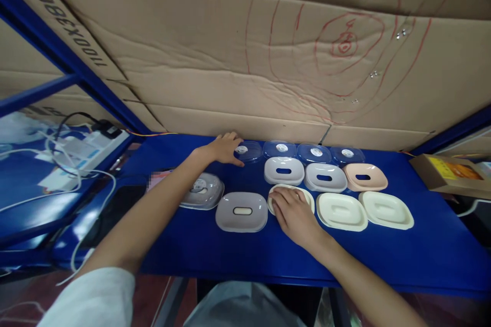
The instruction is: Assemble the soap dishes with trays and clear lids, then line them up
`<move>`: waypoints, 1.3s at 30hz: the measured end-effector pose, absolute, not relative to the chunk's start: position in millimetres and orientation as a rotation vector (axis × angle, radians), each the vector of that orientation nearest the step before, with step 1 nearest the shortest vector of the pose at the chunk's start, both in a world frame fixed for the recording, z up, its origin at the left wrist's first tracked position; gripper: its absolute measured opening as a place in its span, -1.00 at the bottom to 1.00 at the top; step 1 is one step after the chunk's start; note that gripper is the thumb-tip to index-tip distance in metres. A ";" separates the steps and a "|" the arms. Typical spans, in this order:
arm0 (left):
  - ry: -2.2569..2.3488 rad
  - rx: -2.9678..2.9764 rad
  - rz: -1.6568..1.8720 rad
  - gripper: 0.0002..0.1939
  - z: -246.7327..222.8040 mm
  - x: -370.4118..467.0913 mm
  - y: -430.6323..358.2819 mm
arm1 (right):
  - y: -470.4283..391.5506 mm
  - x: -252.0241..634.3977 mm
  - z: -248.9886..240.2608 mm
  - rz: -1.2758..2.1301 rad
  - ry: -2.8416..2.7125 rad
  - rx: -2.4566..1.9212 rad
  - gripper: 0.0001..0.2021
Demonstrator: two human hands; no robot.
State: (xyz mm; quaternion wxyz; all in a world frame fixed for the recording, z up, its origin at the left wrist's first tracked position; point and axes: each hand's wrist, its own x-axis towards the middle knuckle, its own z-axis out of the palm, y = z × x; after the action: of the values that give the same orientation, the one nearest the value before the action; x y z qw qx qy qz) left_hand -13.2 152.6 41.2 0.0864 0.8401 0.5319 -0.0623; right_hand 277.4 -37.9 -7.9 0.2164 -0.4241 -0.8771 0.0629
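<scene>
My left hand (pixel 224 149) reaches to the back of the blue table, thumb and fingers apart, at the left edge of a clear lid (pixel 250 152). My right hand (pixel 294 214) lies over a cream oval tray (pixel 308 200), its bent fingers on the tray and covering much of it. Left of that tray, a grey oval dish (pixel 241 220) with a slot shows cream beneath. Under my left forearm is a grey dish with a clear lid (pixel 203 191), partly hidden. Two more cream trays (pixel 341 212) lie to the right.
Behind the trays are two pale grey slotted dishes (pixel 284 170) and a peach one (pixel 365 178). Several clear lids (pixel 314 153) line the cardboard wall (pixel 215 82). A cardboard box (pixel 441 176) stands right; a power strip (pixel 95 148) with cables lies left.
</scene>
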 end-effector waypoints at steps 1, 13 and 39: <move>1.581 2.515 -0.152 0.04 45.7 -14.0 149.4 | -38.2 277.7 -8.0 0.170 -2.434 -1.173 -0.71; 1.408 2.522 -0.072 0.02 54.5 -27.1 -20.1 | -44.2 275.0 -3.2 0.170 -2.343 -1.122 -0.72; 1.272 2.461 0.116 -0.03 33.5 -21.9 -55.0 | -47.7 270.8 -11.2 0.192 -2.488 -0.814 -0.54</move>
State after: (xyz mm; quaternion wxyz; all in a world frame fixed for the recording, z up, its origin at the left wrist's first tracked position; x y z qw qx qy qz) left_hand -21.9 -55.0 33.5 0.1833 0.8726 0.4509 0.0411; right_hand 270.8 -47.7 -11.2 0.2553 -0.2999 -0.9165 0.0708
